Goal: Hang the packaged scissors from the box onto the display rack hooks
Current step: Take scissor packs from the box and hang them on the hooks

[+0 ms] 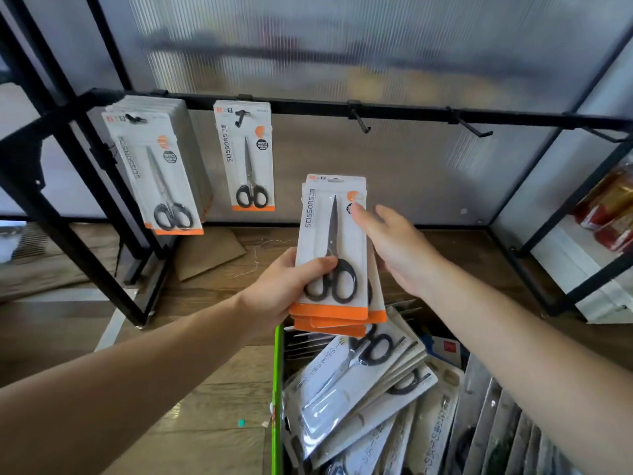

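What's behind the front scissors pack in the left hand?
More white-and-orange carded scissors packs stacked behind the front pack, their orange bottom edges fanned out below it. The left hand holds the stack. Their fronts are covered, so the exact count is unclear.

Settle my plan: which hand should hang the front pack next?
Right: the right hand touches the front scissors pack near its top, below the empty hook; the left hand holds the stack.

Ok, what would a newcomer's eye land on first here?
The fanned stack of packaged scissors at centre, gripped at its base by the left hand, with the right hand touching its upper right corner. Behind, the black rail carries a thick bunch of packs at its left end, one pack beside it, and bare hooks to the right.
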### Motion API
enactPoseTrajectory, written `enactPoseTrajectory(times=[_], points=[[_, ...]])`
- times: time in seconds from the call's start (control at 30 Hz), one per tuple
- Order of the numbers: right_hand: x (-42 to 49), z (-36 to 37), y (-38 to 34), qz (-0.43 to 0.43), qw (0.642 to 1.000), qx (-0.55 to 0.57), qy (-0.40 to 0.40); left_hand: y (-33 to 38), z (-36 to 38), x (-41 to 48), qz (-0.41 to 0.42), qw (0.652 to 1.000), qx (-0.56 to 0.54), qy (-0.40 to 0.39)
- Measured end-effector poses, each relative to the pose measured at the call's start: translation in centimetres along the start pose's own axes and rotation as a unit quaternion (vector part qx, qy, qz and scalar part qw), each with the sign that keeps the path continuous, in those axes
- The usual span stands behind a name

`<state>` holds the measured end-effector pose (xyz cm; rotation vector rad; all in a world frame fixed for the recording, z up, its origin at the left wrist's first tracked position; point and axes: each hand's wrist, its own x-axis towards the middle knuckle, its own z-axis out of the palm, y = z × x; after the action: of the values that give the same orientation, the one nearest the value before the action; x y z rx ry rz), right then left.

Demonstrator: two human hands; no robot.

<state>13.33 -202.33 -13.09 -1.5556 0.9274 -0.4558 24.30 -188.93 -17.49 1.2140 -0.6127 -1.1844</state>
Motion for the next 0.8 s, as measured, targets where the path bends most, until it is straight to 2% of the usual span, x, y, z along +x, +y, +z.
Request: enactPoseTrajectory(times=[0.2, 0.33, 0.5, 0.63, 0.8], points=[[0.5, 1.6, 1.2, -0.017, 0.997, 0.075, 0.006, 0.3, 0.9, -0.1, 0.063, 0.997, 0.054, -0.001], [0.3, 2.1, 1.3, -0.046, 0.995, 0.087, 0.021, 0.4, 0.6, 0.3, 0.008, 0.998, -0.002, 0.067], [0.5, 1.9, 1.2, -0.046, 0.995, 0.077, 0.036, 0.5, 0.1, -0.1, -0.025, 0.994, -0.056, 0.087], [0.5, 2.0, 0.6, -0.033, 0.998, 0.061, 0.015, 0.9, -0.7, -0.8, -0.064, 0.993, -0.044, 0.087], [0.4, 3.8, -0.8, -0.037, 0.995, 0.094, -0.018, 2.5, -2.1, -2.5, -0.045, 0.993, -0.045, 0.097]])
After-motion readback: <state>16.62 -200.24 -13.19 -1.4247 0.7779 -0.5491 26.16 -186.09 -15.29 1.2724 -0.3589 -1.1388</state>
